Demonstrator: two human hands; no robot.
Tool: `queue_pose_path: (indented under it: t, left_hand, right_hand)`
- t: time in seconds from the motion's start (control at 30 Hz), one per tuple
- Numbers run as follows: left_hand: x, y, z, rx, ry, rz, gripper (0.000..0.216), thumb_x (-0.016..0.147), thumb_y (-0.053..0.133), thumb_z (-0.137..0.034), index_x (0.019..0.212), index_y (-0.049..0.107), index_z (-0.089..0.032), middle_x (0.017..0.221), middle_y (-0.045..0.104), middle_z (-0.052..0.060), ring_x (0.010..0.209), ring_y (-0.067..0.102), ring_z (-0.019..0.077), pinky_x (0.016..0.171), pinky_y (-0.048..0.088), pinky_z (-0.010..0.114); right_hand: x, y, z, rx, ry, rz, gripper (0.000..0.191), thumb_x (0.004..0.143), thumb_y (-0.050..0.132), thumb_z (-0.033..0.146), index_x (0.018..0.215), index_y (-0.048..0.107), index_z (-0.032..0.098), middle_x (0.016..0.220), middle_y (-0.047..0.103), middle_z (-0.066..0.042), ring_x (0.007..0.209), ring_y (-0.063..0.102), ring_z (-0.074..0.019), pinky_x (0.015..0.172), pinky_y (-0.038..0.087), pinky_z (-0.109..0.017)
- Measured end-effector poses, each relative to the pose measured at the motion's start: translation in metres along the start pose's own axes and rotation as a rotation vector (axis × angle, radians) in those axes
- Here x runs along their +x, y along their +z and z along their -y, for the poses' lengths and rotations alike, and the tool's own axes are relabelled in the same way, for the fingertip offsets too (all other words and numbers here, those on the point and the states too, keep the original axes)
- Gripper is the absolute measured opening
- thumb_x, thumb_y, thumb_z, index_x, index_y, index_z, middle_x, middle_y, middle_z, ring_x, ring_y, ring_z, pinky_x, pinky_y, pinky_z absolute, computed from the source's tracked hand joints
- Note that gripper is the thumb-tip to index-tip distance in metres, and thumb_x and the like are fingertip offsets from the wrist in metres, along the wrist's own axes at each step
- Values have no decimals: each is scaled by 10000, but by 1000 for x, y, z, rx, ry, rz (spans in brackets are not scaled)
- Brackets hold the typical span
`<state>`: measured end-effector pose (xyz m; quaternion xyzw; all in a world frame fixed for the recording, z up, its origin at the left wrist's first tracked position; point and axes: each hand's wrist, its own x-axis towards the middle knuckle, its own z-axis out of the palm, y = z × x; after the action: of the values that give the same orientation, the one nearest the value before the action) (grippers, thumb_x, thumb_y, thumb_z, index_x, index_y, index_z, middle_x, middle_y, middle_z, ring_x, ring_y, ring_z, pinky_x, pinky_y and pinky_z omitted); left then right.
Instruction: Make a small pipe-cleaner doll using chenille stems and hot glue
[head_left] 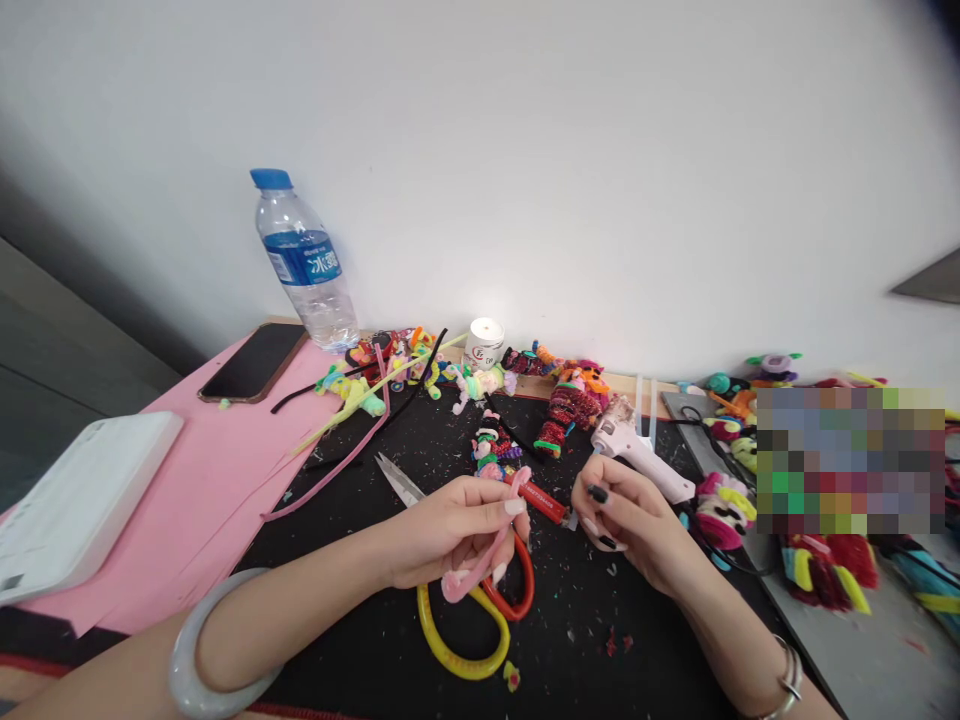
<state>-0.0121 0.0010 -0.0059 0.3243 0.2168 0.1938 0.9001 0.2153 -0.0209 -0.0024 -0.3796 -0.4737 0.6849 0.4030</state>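
One capped water bottle [304,265] stands on the counter [585,640]. The left hand [450,530] has its grip clamped on a pink pipe cleaner [480,562]. The right hand [630,520] curls, and I cannot tell its grip.

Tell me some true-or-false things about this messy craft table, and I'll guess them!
1. The left hand holds a pink pipe cleaner in its fingers. True.
2. The water bottle has a red cap. False: its cap is blue.
3. The scissors lie on the black mat, with one yellow handle and one red handle. True.
4. The phone lies on the black mat. False: it lies on the pink sheet, near the water bottle.
5. The water bottle has tipped over. False: it stands upright by the wall.
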Motion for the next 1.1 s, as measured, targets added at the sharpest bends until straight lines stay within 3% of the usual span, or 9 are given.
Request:
queue_pose_path:
  t: [0.27,0.53,0.73,0.9,1.1]
  left_hand:
    - [0,-1,1,9,-1,-6,235,845,557,-338,780,583,-113,506,601,-6,275,413,36,274,276,138]
    - [0,-1,1,12,0,-10,231,845,557,-338,775,582,-119,503,598,-5,287,423,37,286,288,134]
    - [0,0,0,16,4,-5,234,851,550,-330,759,578,-117,501,594,-4,289,417,33,288,276,133]
    - [0,1,-1,28,-9,-10,248,837,564,-355,759,574,-120,500,598,-6,270,404,34,269,246,139]
    - [0,1,-2,13,-1,-2,240,847,555,-334,756,576,-113,494,594,-5,270,406,31,273,263,133]
  right_hand:
    - [0,-1,-2,-79,-6,23,259,883,536,352,714,449,175,537,389,71,447,263,-55,404,216,-186]
    - [-1,-6,-9,-141,-33,-31,393,871,548,382,583,379,175,432,353,79,405,233,-46,398,159,-195]
    - [2,-2,-4,68,-6,24,446,873,407,555,619,379,188,492,372,52,415,240,-66,382,158,-204]
    - [2,3,2,92,24,35,266,827,594,353,735,403,193,618,429,43,471,272,-63,393,167,-176]
    - [2,4,-2,64,23,-12,284,906,490,344,689,391,191,521,419,61,418,248,-54,372,188,-176]
